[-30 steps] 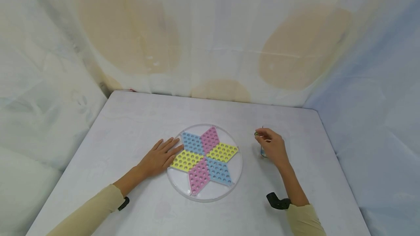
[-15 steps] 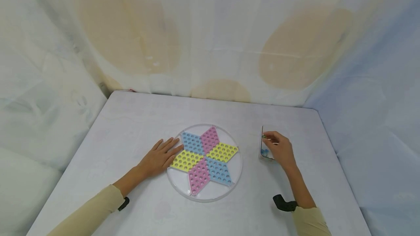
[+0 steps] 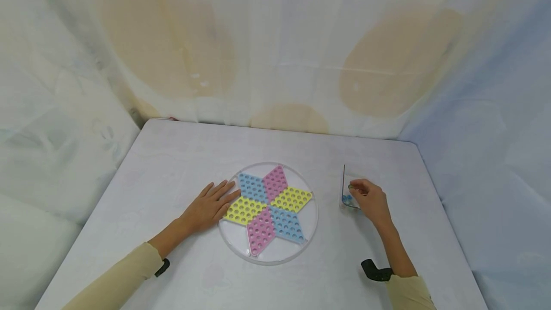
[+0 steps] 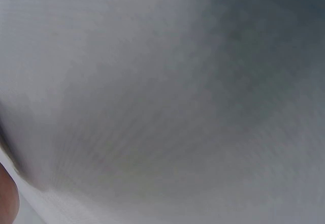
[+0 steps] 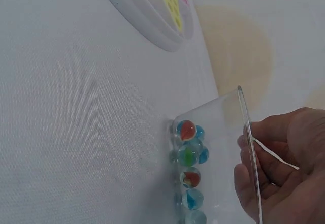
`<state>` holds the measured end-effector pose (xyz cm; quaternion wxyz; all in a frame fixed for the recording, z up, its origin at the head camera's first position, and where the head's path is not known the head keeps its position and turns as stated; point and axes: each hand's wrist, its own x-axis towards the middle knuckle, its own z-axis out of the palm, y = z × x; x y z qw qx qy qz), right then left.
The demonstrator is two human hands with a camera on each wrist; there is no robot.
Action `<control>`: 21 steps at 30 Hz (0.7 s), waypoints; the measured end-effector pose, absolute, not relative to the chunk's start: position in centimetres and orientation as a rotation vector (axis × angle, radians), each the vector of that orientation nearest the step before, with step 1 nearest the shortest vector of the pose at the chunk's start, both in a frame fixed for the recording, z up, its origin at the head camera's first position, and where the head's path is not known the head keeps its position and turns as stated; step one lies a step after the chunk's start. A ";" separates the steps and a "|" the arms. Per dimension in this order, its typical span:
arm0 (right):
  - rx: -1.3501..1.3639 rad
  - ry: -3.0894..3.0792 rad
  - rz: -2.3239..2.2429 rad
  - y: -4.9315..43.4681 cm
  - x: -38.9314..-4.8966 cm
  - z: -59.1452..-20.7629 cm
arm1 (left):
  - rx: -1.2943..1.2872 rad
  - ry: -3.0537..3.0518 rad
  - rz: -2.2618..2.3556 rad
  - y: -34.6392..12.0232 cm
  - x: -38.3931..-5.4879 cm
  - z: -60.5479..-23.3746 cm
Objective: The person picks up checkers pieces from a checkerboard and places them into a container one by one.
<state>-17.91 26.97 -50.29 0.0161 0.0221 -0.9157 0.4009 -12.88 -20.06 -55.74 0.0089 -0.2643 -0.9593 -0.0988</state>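
My left hand (image 3: 212, 207) lies flat with its fingers spread over the left rim of a round Chinese checkers board (image 3: 268, 257), which bears a pink, yellow and blue star of holes. Over a clear plastic box (image 3: 343, 182) right of the board, my right hand (image 3: 373, 204) pinches a small greenish marble (image 3: 350, 186) between thumb and fingertips. In the right wrist view the fingers (image 5: 245, 183) show through the box's wall near its rim, and the marble is hidden. Several glass marbles (image 5: 188, 155) with coloured swirls lie at the bottom of the box.
A white-covered table (image 3: 181, 152) carries the board and box. Pale curtains (image 3: 275, 51) with tan patches hang behind it and on both sides. The left wrist view shows mostly blurred pale cloth (image 4: 152, 107).
My right hand has moved right and slightly toward me, still pinching the marble, uncovering more of the box's left side. My left hand and the board have stayed put.
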 end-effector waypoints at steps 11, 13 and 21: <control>0.070 -2.928 1.208 26.9 -18.2 -50.7 | -0.823 -3.003 -0.308 -20.1 -12.8 -55.5; 0.064 -2.948 1.195 26.9 -18.2 -50.8 | -0.825 -2.998 -0.308 -20.1 -12.9 -55.6; 0.086 -2.982 1.154 26.9 -18.4 -51.0 | -0.820 -2.999 -0.289 -20.1 -13.0 -55.9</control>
